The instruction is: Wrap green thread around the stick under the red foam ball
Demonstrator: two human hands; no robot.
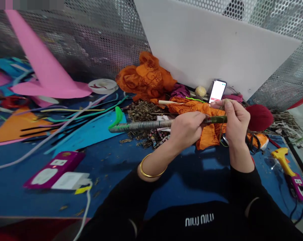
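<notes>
My left hand [188,129], a gold bangle on its wrist, is wrapped round a long wrapped stick [148,125]. The stick lies nearly level, grey-brown to the left and with a green stretch between my hands. A bright green leaf-like piece [118,116] rises from its left end. My right hand [234,118] is closed at the right part of the stick, fingers pinching a thin greenish strand [221,130] that hangs down. Just right of that hand is a dark red rounded piece [259,117]; whether it joins the stick is hidden. Orange cloth [208,139] lies beneath.
Dry plant bits [143,110] and bunched orange fabric [146,75] lie behind. A lit phone [218,90] leans against a white board [206,47]. A pink cone hat [46,73], a purple power strip [54,169] and a yellow glue gun [283,160] are around the blue table.
</notes>
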